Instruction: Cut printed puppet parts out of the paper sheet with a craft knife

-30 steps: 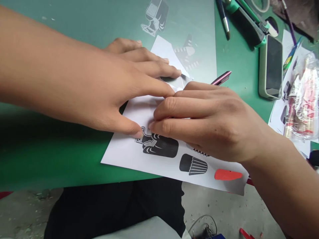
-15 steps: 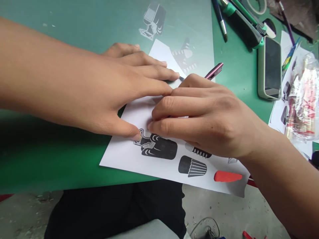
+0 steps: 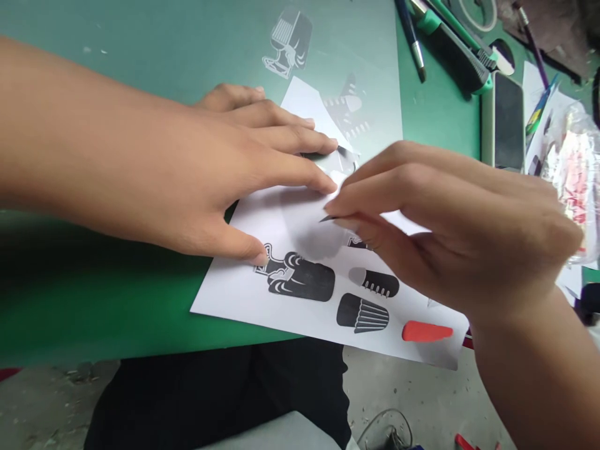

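Note:
My left hand (image 3: 234,159) lies flat with its fingers spread over a white printed sheet (image 3: 225,294), holding nothing. Its thumb touches the edge of a black printed figure (image 3: 304,279). To its right, my right hand (image 3: 435,219) pinches a thin pointed tool (image 3: 329,218); only the dark tip shows, just above the paper, while its body is hidden by the hand. Black printed shapes, one like a ridged cup (image 3: 363,312) and one like a shoe sole (image 3: 375,282), lie below, near a red shape (image 3: 426,331). A dark cut or strip (image 3: 345,152) shows by my left fingertips.
A translucent sheet with a printed figure (image 3: 288,40) covers the green table (image 3: 140,312) beyond my hands. At the upper right are a paintbrush (image 3: 415,47), a green-and-black cutter (image 3: 454,50), a phone (image 3: 509,122), a tape roll (image 3: 478,12) and a clear plastic packet (image 3: 574,181).
My right hand has lifted and shifted right, uncovering more of the paper. The pink pen-like shaft seen earlier behind its fingers is now out of sight. My left hand has stayed in place.

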Action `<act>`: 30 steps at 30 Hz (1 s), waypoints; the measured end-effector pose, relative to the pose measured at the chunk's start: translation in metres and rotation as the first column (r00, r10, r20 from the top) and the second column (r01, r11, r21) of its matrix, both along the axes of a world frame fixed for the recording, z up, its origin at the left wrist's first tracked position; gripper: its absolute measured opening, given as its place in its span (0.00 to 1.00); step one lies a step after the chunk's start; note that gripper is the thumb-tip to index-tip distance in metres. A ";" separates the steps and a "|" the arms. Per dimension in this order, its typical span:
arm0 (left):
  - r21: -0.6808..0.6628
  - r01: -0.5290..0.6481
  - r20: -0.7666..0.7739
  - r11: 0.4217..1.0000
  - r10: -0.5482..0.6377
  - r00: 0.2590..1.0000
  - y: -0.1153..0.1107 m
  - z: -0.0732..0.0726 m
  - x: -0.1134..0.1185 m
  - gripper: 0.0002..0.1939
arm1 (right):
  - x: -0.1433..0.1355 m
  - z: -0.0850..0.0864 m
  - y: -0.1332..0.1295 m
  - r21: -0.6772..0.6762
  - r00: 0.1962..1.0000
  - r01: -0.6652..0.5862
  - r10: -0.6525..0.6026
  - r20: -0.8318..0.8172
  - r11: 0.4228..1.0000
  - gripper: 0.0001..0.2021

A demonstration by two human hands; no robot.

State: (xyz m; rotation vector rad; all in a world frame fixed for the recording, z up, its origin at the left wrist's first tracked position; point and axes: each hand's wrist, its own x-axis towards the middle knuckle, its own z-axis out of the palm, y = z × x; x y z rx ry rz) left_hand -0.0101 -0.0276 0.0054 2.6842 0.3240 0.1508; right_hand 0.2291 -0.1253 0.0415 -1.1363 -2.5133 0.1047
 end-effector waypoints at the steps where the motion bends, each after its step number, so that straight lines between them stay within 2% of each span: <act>1: -0.025 -0.016 -0.023 1.000 0.015 1.000 0.000 0.001 0.000 0.36 | 0.003 -0.002 -0.006 -0.005 0.998 0.061 -0.061 -0.017 0.998 0.10; 3: -0.070 -0.049 -0.075 0.996 0.044 0.996 -0.001 0.002 0.002 0.37 | 0.009 -0.011 -0.017 0.006 0.994 0.114 -0.114 0.000 0.993 0.08; 4: -0.070 -0.066 -0.097 0.995 0.059 0.994 -0.001 0.003 0.003 0.38 | 0.010 -0.017 -0.022 0.094 0.992 0.128 -0.126 -0.020 0.987 0.05; 5: -0.051 -0.081 -0.104 0.995 0.076 0.992 -0.002 0.004 0.004 0.39 | 0.011 -0.023 -0.027 0.143 0.969 0.244 -0.247 0.005 0.959 0.05; 6: -0.017 -0.089 -0.097 0.996 0.087 0.992 -0.002 0.005 0.005 0.40 | 0.010 -0.029 -0.032 0.164 0.927 0.370 -0.376 0.001 0.914 0.05; 8: 0.075 -0.124 -0.088 0.989 0.131 0.987 -0.004 0.010 0.007 0.44 | 0.006 -0.040 -0.040 0.177 0.803 0.590 -0.595 -0.029 0.788 0.05; 10: 0.170 -0.206 -0.108 0.964 0.226 0.968 -0.007 0.017 0.009 0.47 | -0.001 -0.047 -0.046 0.178 0.680 0.729 -0.730 -0.071 0.661 0.06; 13: 0.231 -0.365 -0.159 0.902 0.405 0.900 -0.014 0.031 0.013 0.46 | -0.014 -0.051 -0.053 0.181 0.541 0.836 -0.835 -0.104 0.519 0.06; 15: 0.196 -0.414 -0.225 0.889 0.452 0.863 -0.018 0.038 0.018 0.40 | -0.020 -0.052 -0.057 0.181 0.464 0.878 -0.880 -0.104 0.442 0.07; 17: 0.140 -0.437 -0.294 0.888 0.459 0.838 -0.021 0.041 0.023 0.36 | -0.024 -0.053 -0.060 0.181 0.422 0.898 -0.901 -0.103 0.400 0.07; 18: 0.117 -0.425 -0.305 0.897 0.440 0.845 -0.022 0.040 0.025 0.36 | -0.025 -0.052 -0.062 0.178 0.418 0.900 -0.902 -0.102 0.397 0.06; 20: 0.101 -0.362 -0.297 0.927 0.375 0.878 -0.022 0.034 0.027 0.40 | -0.024 -0.047 -0.064 0.163 0.443 0.890 -0.892 -0.091 0.425 0.05; 21: 0.107 -0.316 -0.298 0.943 0.334 0.894 -0.021 0.031 0.027 0.42 | -0.023 -0.043 -0.064 0.140 0.480 0.873 -0.874 -0.079 0.467 0.05; 23: 0.119 -0.234 -0.327 0.965 0.260 0.909 -0.019 0.025 0.026 0.46 | -0.019 -0.032 -0.062 0.061 0.617 0.787 -0.785 -0.057 0.614 0.03; 25: 0.091 -0.200 -0.375 0.976 0.219 0.901 -0.016 0.021 0.025 0.48 | -0.016 -0.020 -0.054 -0.034 0.803 0.591 -0.592 -0.066 0.806 0.04; 27: 0.033 -0.183 -0.389 0.983 0.181 0.903 -0.013 0.019 0.024 0.50 | -0.014 -0.012 -0.044 -0.058 0.923 0.376 -0.379 -0.070 0.925 0.07; 29: 0.005 -0.192 -0.357 0.981 0.181 0.917 -0.010 0.019 0.023 0.53 | -0.013 -0.011 -0.033 -0.033 0.978 0.198 -0.200 -0.062 0.980 0.08; 30: 0.010 -0.210 -0.335 0.978 0.201 0.921 -0.010 0.020 0.023 0.54 | -0.013 -0.014 -0.028 0.012 0.983 0.173 -0.172 -0.060 0.985 0.09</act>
